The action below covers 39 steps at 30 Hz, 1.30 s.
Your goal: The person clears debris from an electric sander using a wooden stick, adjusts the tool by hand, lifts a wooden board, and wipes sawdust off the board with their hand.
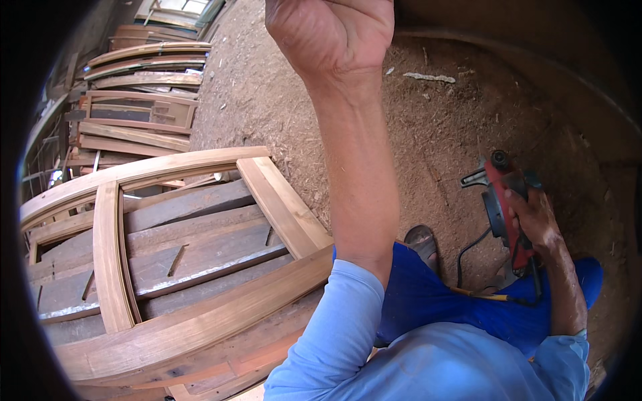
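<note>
My left arm is raised across the middle, and my left hand [338, 33] is at the upper edge. Its wrist and palm side show, but the fingers run out of the picture, so I cannot make out whether it holds anything. On the right, my right hand [533, 217] grips a red and black electric hand planer [508, 200], its black knob pointing away from me. The planer is held beside my blue trousers, above the ground. A light-brown wooden panel frame [200, 294] with a curved far rail lies to the left, below my left forearm.
Dark grimy boards [200, 247] lie under the frame. Stacked wooden frames and planks [144, 107] line the far left. Shavings cover the dirt floor [441, 113]. A black cord [461, 257] loops near my sandalled foot [421, 242], close to a thin yellow piece [478, 294].
</note>
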Available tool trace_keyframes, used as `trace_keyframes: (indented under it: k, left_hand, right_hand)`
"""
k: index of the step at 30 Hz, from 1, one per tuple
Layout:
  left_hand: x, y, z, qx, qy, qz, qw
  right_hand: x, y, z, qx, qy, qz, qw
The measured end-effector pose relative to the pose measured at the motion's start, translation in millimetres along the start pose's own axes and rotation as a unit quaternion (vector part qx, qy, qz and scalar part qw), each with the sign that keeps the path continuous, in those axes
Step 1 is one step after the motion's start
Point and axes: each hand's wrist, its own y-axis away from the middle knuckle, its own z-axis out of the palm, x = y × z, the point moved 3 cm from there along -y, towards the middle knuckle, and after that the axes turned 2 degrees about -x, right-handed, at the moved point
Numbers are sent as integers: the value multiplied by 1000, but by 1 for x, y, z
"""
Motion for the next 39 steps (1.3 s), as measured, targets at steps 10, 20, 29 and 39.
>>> trace_keyframes:
  k: [10, 20, 29, 39]
  left_hand:
    - [-9, 26, 10, 175, 52, 23, 983]
    - [25, 47, 60, 75, 4, -26, 997]
    - [12, 64, 58, 55, -167, -31, 984]
    - [17, 51, 36, -21, -85, -1, 996]
  right_hand:
    - [53, -38, -17, 64, 97, 1, 993]
    - [31, -45, -4, 16, 81, -48, 995]
    - [29, -48, 4, -11, 16, 51, 999]
    - [81, -76, -1, 18, 139, 66, 988]
